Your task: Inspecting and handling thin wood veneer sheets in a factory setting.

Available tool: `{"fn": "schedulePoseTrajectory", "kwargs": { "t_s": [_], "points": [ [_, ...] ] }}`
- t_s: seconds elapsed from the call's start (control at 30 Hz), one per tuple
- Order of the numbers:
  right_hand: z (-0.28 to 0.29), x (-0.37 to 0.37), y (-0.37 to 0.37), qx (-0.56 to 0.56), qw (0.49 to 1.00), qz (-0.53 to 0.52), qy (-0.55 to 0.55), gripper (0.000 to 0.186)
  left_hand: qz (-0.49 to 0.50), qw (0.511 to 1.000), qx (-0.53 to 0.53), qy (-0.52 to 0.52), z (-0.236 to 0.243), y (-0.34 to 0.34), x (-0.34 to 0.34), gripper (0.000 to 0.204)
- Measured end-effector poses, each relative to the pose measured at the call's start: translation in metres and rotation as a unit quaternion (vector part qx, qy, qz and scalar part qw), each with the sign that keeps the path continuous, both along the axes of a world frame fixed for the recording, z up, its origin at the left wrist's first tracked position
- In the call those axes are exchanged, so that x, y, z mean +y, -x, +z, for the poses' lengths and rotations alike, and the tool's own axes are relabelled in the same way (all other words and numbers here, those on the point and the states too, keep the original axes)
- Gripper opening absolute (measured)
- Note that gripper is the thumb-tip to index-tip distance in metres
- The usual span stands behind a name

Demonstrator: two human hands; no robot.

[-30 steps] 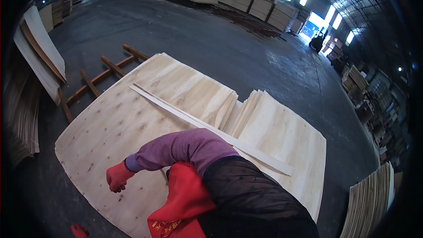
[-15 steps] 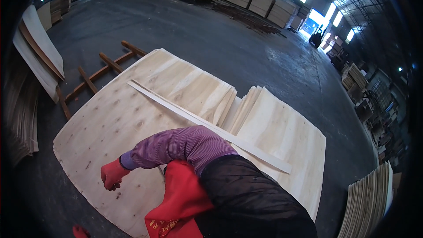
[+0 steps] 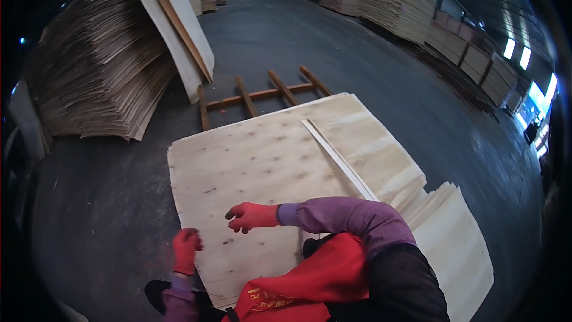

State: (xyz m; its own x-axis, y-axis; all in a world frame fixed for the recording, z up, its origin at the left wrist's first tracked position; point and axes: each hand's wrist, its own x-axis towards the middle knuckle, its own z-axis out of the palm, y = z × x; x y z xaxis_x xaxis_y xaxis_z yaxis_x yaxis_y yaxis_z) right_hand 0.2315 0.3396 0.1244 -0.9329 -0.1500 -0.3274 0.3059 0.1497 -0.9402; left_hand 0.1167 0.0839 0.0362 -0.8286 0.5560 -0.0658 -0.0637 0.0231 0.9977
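Both hands wear red gloves. My right hand point(image 3: 253, 216) hovers over the left part of a large, pale wood veneer sheet point(image 3: 238, 167), its fingers loosely bent and apart, with nothing seen in them. At the sheet's left edge is my left hand point(image 3: 186, 249), fingers curled inward; whether they grip anything is hidden. A narrow pale veneer strip point(image 3: 338, 158) lies slantwise across the sheet, its near end behind my right sleeve. More veneer sheets point(image 3: 456, 232) lie at the right, with jagged edges next to the large sheet.
Beyond the sheet, a brown wooden frame point(image 3: 262, 93) lies on the dark floor. A tall veneer stack point(image 3: 107, 65) stands at the left, with boards point(image 3: 179, 30) leaning against it. Large panel stacks point(image 3: 396, 6) line the far side. A red apron point(image 3: 310, 271) hangs from my body.
The view has swung left, showing more of the tall stack. My left hand has come up to the sheet's left edge. My right hand's fingers have loosened from a tighter curl.
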Motion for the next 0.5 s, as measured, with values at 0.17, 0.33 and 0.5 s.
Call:
{"fn": "schedulePoseTrajectory", "kwargs": {
  "t_s": [0.17, 0.33, 0.5],
  "points": [
    [0.014, -0.005, 0.000, 0.020, 0.999, -0.001, -0.026, 0.045, -0.085, 0.994, -0.057, -0.036, 0.030, -0.069, 0.056, 0.014],
    [0.010, -0.004, 0.005, 0.091, 0.995, 0.006, -0.030, 0.026, -0.110, 0.991, -0.060, -0.043, 0.040, -0.076, 0.064, 0.011],
    [0.023, 0.009, 0.012, 0.226, 0.963, 0.015, -0.146, 0.024, -0.101, 0.990, 0.099, -0.014, 0.063, -0.081, 0.080, 0.016]
  ]
}}
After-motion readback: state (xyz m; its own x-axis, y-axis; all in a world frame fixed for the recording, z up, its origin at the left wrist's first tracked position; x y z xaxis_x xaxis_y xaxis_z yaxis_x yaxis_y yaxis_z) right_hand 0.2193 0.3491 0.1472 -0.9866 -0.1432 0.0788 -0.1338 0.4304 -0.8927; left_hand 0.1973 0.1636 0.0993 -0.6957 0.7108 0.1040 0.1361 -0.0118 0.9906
